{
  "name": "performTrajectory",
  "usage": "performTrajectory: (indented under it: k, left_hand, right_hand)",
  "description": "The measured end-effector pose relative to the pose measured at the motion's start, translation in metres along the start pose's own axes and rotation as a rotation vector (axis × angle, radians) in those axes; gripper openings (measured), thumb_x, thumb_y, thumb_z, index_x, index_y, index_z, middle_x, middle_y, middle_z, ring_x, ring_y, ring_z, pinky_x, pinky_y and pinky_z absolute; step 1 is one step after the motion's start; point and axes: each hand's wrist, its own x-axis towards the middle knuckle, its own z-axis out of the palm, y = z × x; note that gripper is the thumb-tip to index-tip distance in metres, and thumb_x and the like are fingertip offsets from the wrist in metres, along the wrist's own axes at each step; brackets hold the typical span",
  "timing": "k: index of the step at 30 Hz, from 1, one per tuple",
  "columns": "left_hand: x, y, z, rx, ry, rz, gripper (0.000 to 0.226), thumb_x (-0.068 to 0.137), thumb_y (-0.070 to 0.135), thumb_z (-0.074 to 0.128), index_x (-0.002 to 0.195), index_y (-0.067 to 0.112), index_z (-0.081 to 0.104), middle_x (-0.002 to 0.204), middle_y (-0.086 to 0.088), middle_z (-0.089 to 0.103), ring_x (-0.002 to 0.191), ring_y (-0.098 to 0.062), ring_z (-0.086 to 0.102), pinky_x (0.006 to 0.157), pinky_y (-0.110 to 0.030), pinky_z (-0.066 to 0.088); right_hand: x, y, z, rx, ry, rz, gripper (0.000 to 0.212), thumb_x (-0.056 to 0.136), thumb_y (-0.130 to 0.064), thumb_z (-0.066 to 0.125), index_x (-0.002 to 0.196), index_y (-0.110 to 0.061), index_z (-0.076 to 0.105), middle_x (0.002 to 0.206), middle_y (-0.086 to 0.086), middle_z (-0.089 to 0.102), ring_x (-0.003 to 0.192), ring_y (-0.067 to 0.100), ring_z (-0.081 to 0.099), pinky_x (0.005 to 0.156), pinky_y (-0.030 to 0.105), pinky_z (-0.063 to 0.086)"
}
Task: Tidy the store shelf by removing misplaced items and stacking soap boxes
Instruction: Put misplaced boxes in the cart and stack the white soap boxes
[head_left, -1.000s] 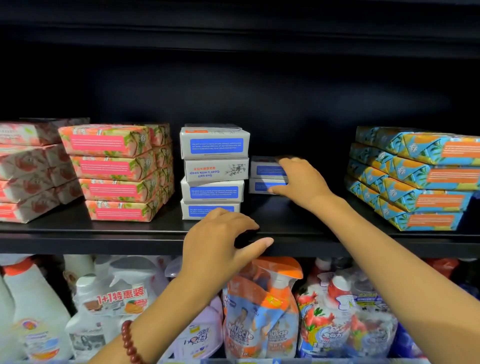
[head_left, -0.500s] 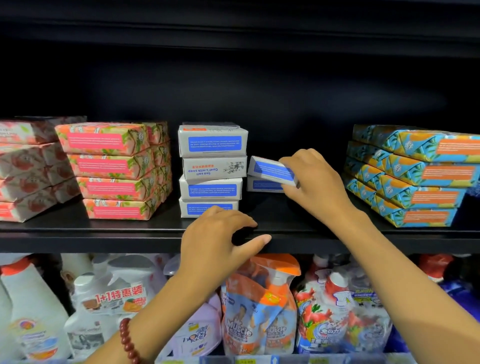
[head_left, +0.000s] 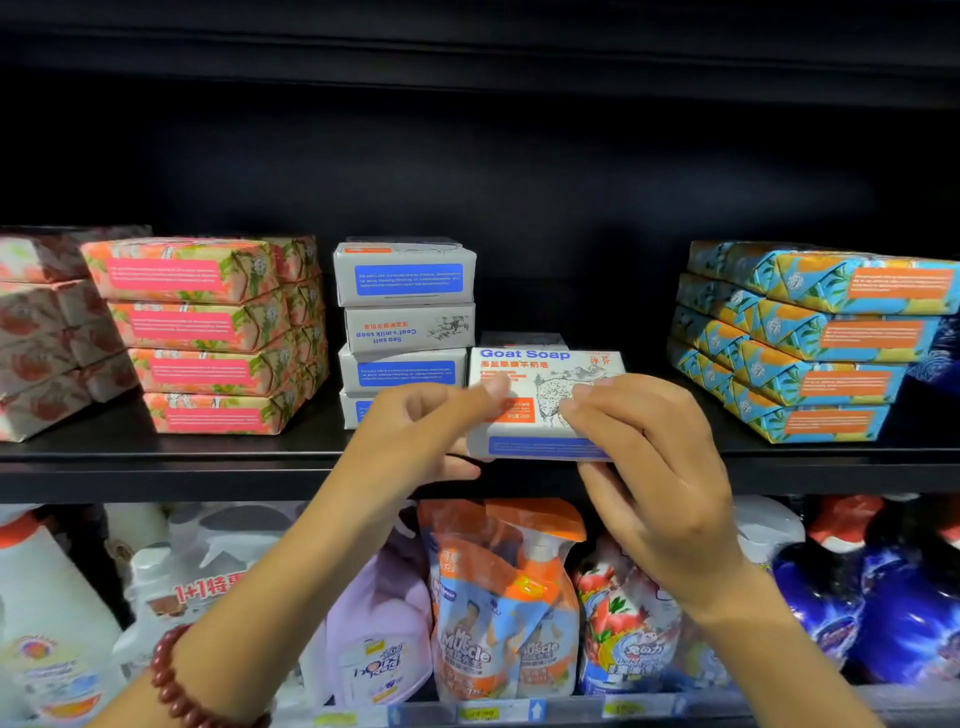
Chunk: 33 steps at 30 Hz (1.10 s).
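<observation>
A white Goat Soap box (head_left: 540, 379) with blue lettering is held tilted above the front of the black shelf (head_left: 208, 457). My left hand (head_left: 415, 436) pinches its left end and my right hand (head_left: 644, 441) grips its right end, thumb under the box. Just left stands a stack of several white and blue goat soap boxes (head_left: 405, 322). Behind the held box one more white box (head_left: 522, 340) lies on the shelf, mostly hidden.
Pink floral soap packs (head_left: 202, 332) are stacked at the left, with paler red ones (head_left: 36, 332) beyond. Blue and orange soap packs (head_left: 810, 338) are stacked at the right. Spray bottles and refill pouches (head_left: 498, 613) fill the shelf below.
My right hand lifted a box off the small pile and brought it forward. My left hand left the shelf edge and took the box's left end.
</observation>
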Motion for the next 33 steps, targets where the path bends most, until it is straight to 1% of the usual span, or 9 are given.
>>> performTrajectory:
  k: [3,6,11,14,17,19,25,29,33]
  left_hand:
    - [-0.002,-0.002,0.001,-0.130,-0.016,-0.011,0.019,0.060,0.029,0.071,0.065,0.012,0.075,0.074,-0.004,0.074,0.063,-0.008,0.067,0.055,-0.018,0.052]
    - [-0.002,-0.011,-0.004,-0.148,0.027,0.059,0.026,0.060,0.011,0.081,0.083,0.003,0.072,0.086,-0.013,0.074,0.080,-0.019,0.072,0.067,-0.024,0.056]
    - [-0.003,-0.024,-0.007,-0.195,0.017,0.152,0.037,0.064,0.016,0.078,0.098,0.006,0.069,0.096,-0.014,0.073,0.091,-0.025,0.070,0.076,-0.028,0.055]
    - [-0.002,-0.029,-0.008,-0.138,-0.004,0.248,0.046,0.060,0.024,0.079,0.102,0.009,0.068,0.104,-0.013,0.072,0.102,-0.029,0.067,0.088,-0.041,0.052]
    - [-0.002,-0.028,-0.008,-0.116,-0.038,0.302,0.040,0.062,0.022,0.078,0.101,0.018,0.070,0.108,-0.010,0.071,0.106,-0.026,0.065,0.090,-0.042,0.050]
    - [-0.002,-0.026,-0.009,-0.102,-0.057,0.328,0.040,0.060,0.021,0.079,0.099,0.023,0.070,0.108,-0.005,0.071,0.105,-0.021,0.065,0.086,-0.031,0.052]
    - [-0.002,-0.016,-0.012,-0.025,-0.140,0.234,0.063,0.052,0.034,0.078,0.112,0.019,0.064,0.107,0.005,0.072,0.101,-0.012,0.067,0.076,-0.020,0.052]
    - [-0.007,-0.014,-0.010,0.051,-0.133,0.330,0.061,0.050,0.026,0.081,0.108,0.016,0.064,0.105,0.006,0.072,0.099,-0.008,0.067,0.077,-0.015,0.050]
    - [-0.008,-0.018,-0.012,0.112,-0.059,0.475,0.059,0.054,0.022,0.083,0.109,0.018,0.062,0.109,0.004,0.070,0.106,-0.012,0.064,0.084,-0.019,0.049]
  right_hand:
    - [-0.001,0.002,-0.001,0.040,-0.070,0.006,0.031,0.084,-0.002,0.064,0.112,-0.004,0.055,0.114,0.010,0.054,0.110,0.025,0.051,0.102,0.025,0.037]
    - [0.002,-0.001,-0.006,0.162,-0.136,0.108,0.040,0.082,-0.019,0.070,0.117,-0.007,0.055,0.119,0.008,0.055,0.116,0.019,0.049,0.102,0.024,0.037]
    - [0.017,-0.005,-0.018,0.470,-0.124,0.586,0.060,0.077,-0.039,0.070,0.130,-0.020,0.050,0.129,-0.012,0.049,0.123,0.006,0.047,0.095,0.016,0.042]
    - [0.025,-0.002,-0.020,0.683,-0.209,0.753,0.061,0.069,-0.035,0.076,0.124,-0.031,0.052,0.119,-0.017,0.058,0.112,0.000,0.056,0.090,0.017,0.048]
    - [0.028,-0.003,-0.022,0.671,-0.210,0.692,0.054,0.064,-0.030,0.082,0.112,-0.033,0.058,0.109,-0.018,0.062,0.103,-0.001,0.059,0.081,0.014,0.049]
    - [0.027,-0.006,-0.022,0.563,-0.172,0.609,0.046,0.066,-0.028,0.081,0.107,-0.026,0.062,0.104,-0.016,0.062,0.103,0.000,0.058,0.079,0.012,0.048]
    - [0.015,-0.012,-0.014,0.300,-0.024,0.262,0.031,0.077,-0.005,0.062,0.105,-0.012,0.052,0.109,-0.001,0.055,0.111,0.003,0.049,0.092,0.011,0.040]
    - [0.017,-0.012,-0.013,0.312,-0.077,0.282,0.044,0.069,0.006,0.069,0.103,-0.012,0.047,0.117,0.003,0.051,0.117,0.007,0.046,0.092,0.009,0.039]
    - [0.019,-0.008,-0.019,0.521,-0.282,0.549,0.079,0.064,-0.028,0.080,0.132,-0.028,0.040,0.140,-0.012,0.038,0.128,0.002,0.040,0.098,0.012,0.037]
